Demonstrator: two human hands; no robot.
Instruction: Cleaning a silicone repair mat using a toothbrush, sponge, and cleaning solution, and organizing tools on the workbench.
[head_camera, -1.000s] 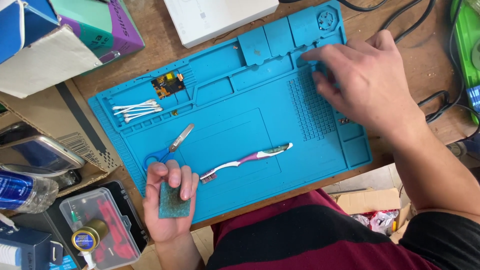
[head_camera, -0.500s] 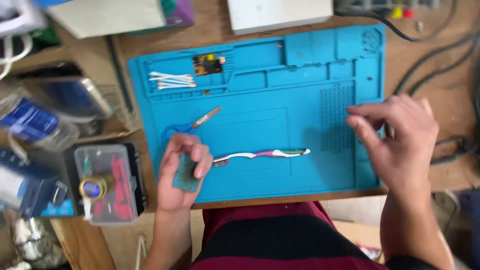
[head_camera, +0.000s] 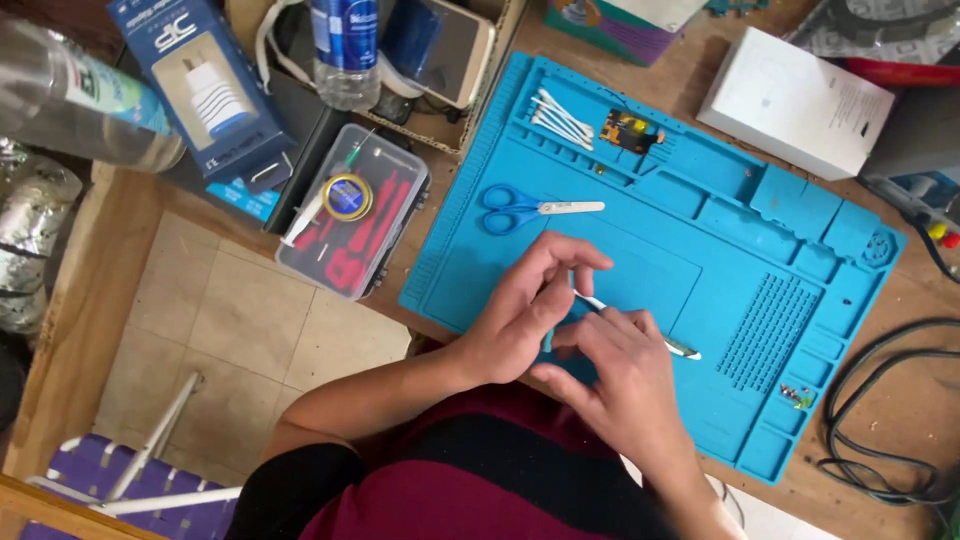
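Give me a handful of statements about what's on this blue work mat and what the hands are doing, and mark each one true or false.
1. Both hands meet over the near part of the blue mat. True: the left hand and right hand are together there.
2. The scissors have red handles. False: the handles are blue.
3. Cotton swabs lie in a compartment at the mat's far edge. True.
4. The clear plastic case sits on the mat. False: it rests beside the mat, off its edge.
5. The white box lies on the mat. False: it is on the wooden table beyond the mat.
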